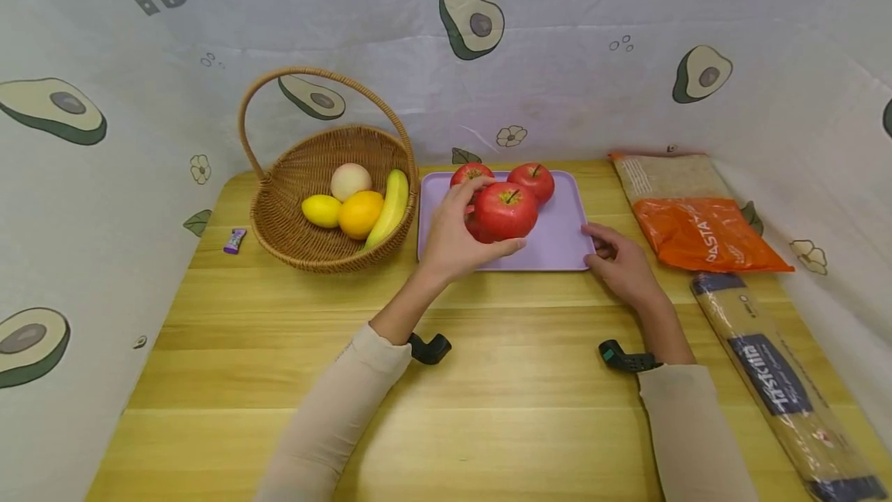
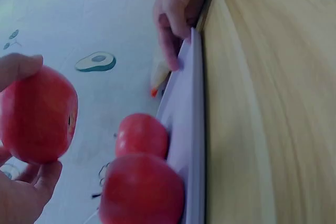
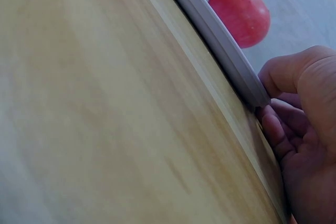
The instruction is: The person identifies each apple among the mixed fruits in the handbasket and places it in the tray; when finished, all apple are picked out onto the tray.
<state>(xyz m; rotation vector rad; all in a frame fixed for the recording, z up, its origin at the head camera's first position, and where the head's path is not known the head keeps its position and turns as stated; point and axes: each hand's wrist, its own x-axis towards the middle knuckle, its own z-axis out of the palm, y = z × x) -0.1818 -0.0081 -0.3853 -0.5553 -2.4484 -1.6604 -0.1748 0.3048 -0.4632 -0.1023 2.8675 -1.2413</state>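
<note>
My left hand (image 1: 456,235) holds a red apple (image 1: 507,210) above the purple tray (image 1: 557,242), thumb and fingers around its sides. In the left wrist view the apple (image 2: 39,116) is clear of the tray. Two more red apples, one at back left (image 1: 470,172) and one at back right (image 1: 535,179), sit on the tray. More red shows just beneath the held apple; I cannot tell if it is another apple. My right hand (image 1: 622,263) grips the tray's front right corner; the right wrist view shows fingers pinching the tray rim (image 3: 247,90).
Left of the tray stands a wicker basket (image 1: 279,235) with a peach, lemon, orange and banana. A small purple wrapped sweet (image 1: 235,241) lies beyond it. At right are an orange pasta bag (image 1: 704,227) and a long noodle packet (image 1: 773,378). A patterned cloth hangs behind.
</note>
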